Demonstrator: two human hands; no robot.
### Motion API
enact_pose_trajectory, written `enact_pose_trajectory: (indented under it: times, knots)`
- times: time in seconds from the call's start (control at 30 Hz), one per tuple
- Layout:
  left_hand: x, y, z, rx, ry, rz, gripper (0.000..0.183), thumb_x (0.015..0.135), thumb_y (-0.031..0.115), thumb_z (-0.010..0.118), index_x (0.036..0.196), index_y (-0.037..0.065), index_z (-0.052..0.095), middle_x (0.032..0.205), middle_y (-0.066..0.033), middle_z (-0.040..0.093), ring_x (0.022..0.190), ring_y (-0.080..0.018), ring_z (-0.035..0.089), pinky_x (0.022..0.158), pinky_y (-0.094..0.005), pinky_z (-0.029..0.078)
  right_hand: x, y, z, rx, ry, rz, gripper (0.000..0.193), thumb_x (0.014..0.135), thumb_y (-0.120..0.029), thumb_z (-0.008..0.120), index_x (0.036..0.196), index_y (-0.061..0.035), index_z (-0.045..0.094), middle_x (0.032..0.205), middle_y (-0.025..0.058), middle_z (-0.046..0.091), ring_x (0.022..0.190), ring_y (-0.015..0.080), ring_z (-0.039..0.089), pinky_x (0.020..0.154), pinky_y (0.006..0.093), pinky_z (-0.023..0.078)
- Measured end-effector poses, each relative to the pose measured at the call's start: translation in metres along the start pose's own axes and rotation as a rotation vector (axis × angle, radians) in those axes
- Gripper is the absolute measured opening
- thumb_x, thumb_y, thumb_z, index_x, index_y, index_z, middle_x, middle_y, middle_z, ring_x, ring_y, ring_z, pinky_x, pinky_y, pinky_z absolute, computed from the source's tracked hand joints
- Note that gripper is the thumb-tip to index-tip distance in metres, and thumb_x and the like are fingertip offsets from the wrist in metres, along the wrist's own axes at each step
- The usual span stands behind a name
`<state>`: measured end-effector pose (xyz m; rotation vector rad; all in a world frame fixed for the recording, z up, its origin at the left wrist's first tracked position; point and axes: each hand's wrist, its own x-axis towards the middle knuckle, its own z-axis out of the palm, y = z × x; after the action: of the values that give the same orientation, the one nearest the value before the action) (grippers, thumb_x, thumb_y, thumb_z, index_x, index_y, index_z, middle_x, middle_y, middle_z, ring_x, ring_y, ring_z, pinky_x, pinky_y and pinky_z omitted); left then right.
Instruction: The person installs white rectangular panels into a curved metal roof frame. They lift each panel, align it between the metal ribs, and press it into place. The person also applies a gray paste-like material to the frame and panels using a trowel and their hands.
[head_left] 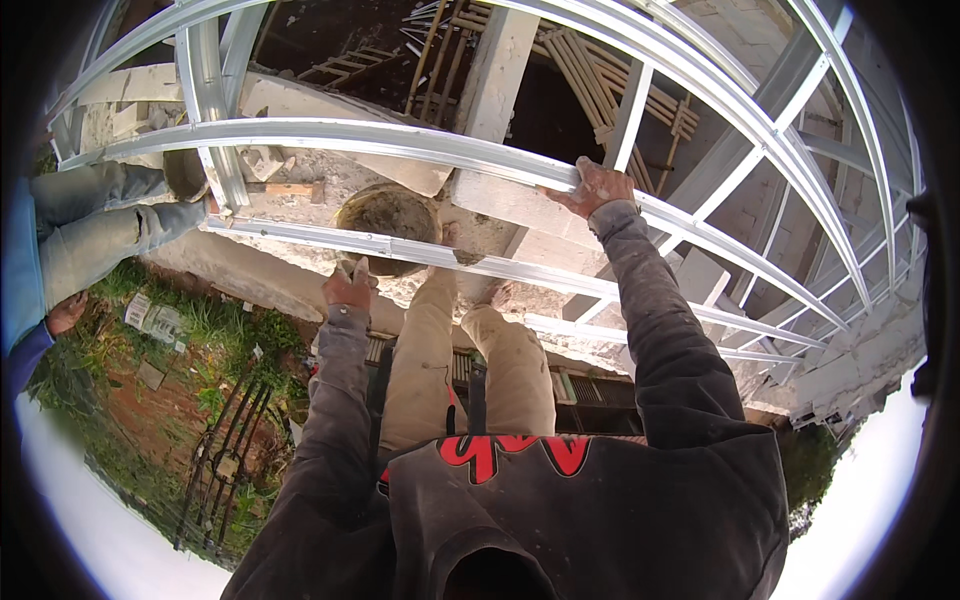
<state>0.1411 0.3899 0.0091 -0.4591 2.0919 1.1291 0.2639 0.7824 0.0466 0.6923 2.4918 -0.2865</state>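
My right hand [595, 188] is wrapped over the upper silver metal batten [440, 145], thumb side toward the lower left. Farther left and nearer to me, my left hand [348, 285] is closed, its fingers bent beside the near rim of a round bucket [350, 215]. Grey, mortar-like material lines the bucket. The lower metal batten [320, 238] crosses over the bucket, just beyond my left fingertips. What those fingers grip, if anything, is hidden.
I stand high on a pale wall top [240, 275]. Wooden ladder-like frames [600, 90] lie far below. At left stands another person in jeans [100, 230], a hand [66, 313] hanging down. Metal roof framing [790, 130] spreads right; grass [120, 350] lies below left.
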Motion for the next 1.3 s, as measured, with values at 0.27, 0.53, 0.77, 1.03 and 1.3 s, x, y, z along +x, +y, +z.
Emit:
enact_pose_trajectory:
  times: [0.27,0.53,0.77,1.03,1.3]
  knots:
    - [-0.041,-0.067,-0.038,0.806,-0.073,0.256,0.048,0.08,0.046,0.064,0.078,-0.001,0.063,0.069,-0.019,0.063,0.067,-0.0375,0.061,0.063,-0.0475,0.047,-0.005,0.003,-0.009,0.176,-0.051,0.06,0.07,0.064,-0.074,0.062,0.099,-0.013,0.064,0.087,0.0082,0.069,0.083,0.026,0.068,0.077,0.0391,0.053]
    - [-0.108,-0.025,-0.09,1.171,-0.137,0.335,0.041,0.083,0.038,0.056,0.071,-0.001,0.062,0.066,-0.0188,0.062,0.064,-0.0393,0.059,0.061,-0.0476,0.045,-0.007,0.011,-0.008,0.28,-0.147,0.094,0.064,0.065,-0.064,0.069,0.106,-0.0158,0.065,0.093,0.0076,0.069,0.091,0.0261,0.066,0.082,0.0379,0.051]
    - [-0.145,0.009,-0.092,1.191,-0.122,0.316,0.039,0.083,0.035,0.055,0.07,0.0,0.061,0.064,-0.0191,0.06,0.062,-0.0383,0.058,0.059,-0.0466,0.044,-0.016,0.021,-0.013,0.382,-0.126,0.045,0.054,0.065,-0.057,0.073,0.101,-0.0173,0.069,0.099,0.006,0.068,0.099,0.0275,0.063,0.086,0.0378,0.049]
    - [-0.162,0.032,-0.09,1.174,-0.104,0.328,0.036,0.083,0.032,0.054,0.069,0.0,0.06,0.062,-0.0195,0.058,0.059,-0.0371,0.057,0.057,-0.0454,0.043,-0.012,0.023,-0.014,0.465,-0.201,-0.022,0.042,0.072,-0.049,0.073,0.097,-0.016,0.072,0.099,0.0046,0.069,0.099,0.0261,0.064,0.083,0.0394,0.051]
    - [-0.191,0.049,-0.072,1.1,-0.014,0.235,0.034,0.083,0.029,0.052,0.067,0.0,0.058,0.06,-0.0198,0.057,0.056,-0.0359,0.055,0.055,-0.0442,0.042,-0.006,0.016,-0.018,0.393,-0.233,0.054,0.052,0.073,-0.053,0.071,0.104,-0.0112,0.068,0.109,0.0088,0.066,0.103,0.0265,0.062,0.088,0.0391,0.048]
